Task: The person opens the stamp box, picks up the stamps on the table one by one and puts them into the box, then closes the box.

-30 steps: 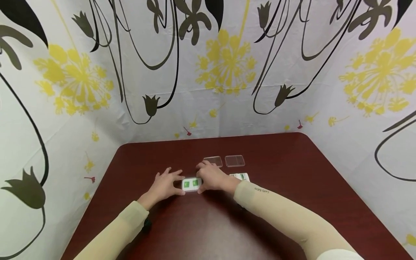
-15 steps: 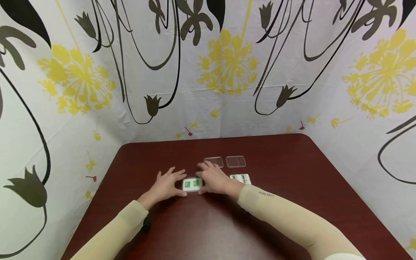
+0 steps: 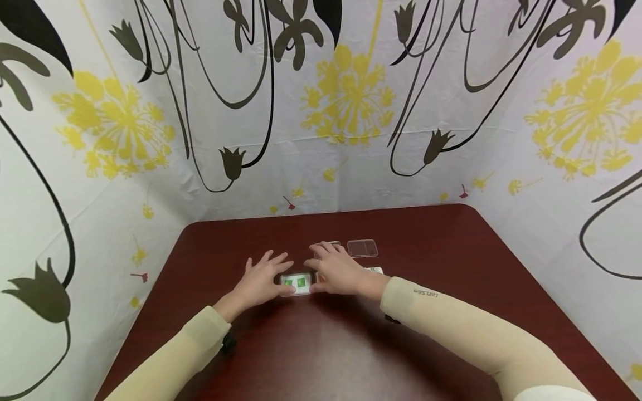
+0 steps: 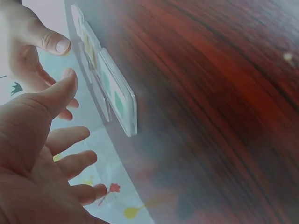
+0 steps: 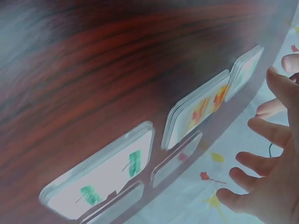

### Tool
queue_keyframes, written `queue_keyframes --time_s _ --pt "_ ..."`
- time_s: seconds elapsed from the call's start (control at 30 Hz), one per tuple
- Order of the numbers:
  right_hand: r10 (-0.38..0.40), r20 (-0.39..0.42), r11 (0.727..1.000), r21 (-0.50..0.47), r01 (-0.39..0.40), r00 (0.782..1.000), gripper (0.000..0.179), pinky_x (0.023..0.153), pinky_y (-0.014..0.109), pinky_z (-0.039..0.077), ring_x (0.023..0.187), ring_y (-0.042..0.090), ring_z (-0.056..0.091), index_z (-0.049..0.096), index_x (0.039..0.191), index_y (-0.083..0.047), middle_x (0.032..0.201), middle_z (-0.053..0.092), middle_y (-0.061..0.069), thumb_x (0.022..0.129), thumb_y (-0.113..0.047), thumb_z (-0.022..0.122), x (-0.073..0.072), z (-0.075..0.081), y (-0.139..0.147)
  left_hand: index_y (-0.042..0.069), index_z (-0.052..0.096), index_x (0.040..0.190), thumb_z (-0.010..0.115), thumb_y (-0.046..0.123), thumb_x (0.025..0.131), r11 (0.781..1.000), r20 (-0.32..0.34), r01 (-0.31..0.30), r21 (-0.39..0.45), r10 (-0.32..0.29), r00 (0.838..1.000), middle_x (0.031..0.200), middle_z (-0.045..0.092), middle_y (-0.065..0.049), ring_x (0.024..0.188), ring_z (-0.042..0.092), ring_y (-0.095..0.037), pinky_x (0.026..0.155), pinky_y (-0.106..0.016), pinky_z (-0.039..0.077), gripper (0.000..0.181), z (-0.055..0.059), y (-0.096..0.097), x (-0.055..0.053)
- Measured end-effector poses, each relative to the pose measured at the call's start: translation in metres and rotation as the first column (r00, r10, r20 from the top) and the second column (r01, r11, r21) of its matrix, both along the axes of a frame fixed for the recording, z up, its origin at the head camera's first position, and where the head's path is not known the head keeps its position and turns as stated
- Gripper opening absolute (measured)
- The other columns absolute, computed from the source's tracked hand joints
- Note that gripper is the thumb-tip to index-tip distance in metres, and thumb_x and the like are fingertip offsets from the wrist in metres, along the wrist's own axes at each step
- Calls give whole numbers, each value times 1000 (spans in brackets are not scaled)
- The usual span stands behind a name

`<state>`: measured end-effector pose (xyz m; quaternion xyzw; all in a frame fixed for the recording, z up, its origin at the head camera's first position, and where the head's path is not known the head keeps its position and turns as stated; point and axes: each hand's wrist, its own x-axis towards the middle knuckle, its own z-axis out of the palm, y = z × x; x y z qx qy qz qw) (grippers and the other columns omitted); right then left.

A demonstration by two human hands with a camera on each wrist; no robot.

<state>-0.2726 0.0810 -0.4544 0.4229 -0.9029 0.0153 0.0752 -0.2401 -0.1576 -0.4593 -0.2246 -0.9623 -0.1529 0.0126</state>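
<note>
A flat clear case with two green pictures on white [image 3: 302, 282] lies on the table between my hands. My left hand [image 3: 257, 283] is over its left end, fingers spread and thumb overlapping the case in the head view. My right hand [image 3: 341, 272] hovers just right of it, fingers loosely extended and holding nothing. Partly under that hand lies a case with orange pictures [image 5: 198, 114]. Farther right is a case with green tree-like pictures [image 5: 105, 175], mostly hidden by my right wrist in the head view. The three cases form a row.
Behind the row lie two thin clear plastic covers, one [image 3: 363, 248] in plain sight and one [image 5: 177, 158] partly behind my right fingers in the head view. The dark red wooden table [image 3: 251, 239] backs onto a white patterned curtain [image 3: 286, 133].
Both hands have come off the ends of the green-picture case, lifting slightly. The right hand has moved right, uncovering part of the orange-picture case. The cases have stayed in place.
</note>
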Motion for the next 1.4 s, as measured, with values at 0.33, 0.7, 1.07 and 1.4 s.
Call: queue_keyframes --time_s 0.33,0.7,1.07,1.4 --pt "23 -32 1000 -1 -23 999 60 93 59 29 125 31 30 58 122 -23 139 35 7 76 -60 61 1 11 23 29 50 132 67 55 73 1000 -38 -15 24 16 999 143 34 1 134 18 -31 92 -70 10 67 6 13 -1" --pt "-24 -21 1000 10 24 1000 57 95 58 26 127 34 28 57 123 -23 140 34 10 77 -57 61 -10 18 43 30 49 132 64 60 73 999 -58 -32 22 33 998 144 32 1 134 18 -32 92 -70 10 69 13 29 -13" --pt "-100 -19 995 12 101 995 58 94 57 26 126 32 27 57 123 -21 140 33 9 77 -57 61 -35 -1 65 26 47 135 63 61 72 995 -10 -79 58 79 997 147 27 -1 135 14 -32 94 -69 7 74 3 43 -36" --pt "-182 34 983 0 182 983 58 93 59 26 127 34 27 57 124 -20 140 33 12 78 -55 62 -61 -8 74 25 44 136 64 58 75 991 29 -127 50 125 992 148 24 -4 135 11 -36 94 -69 5 72 -4 59 -58"
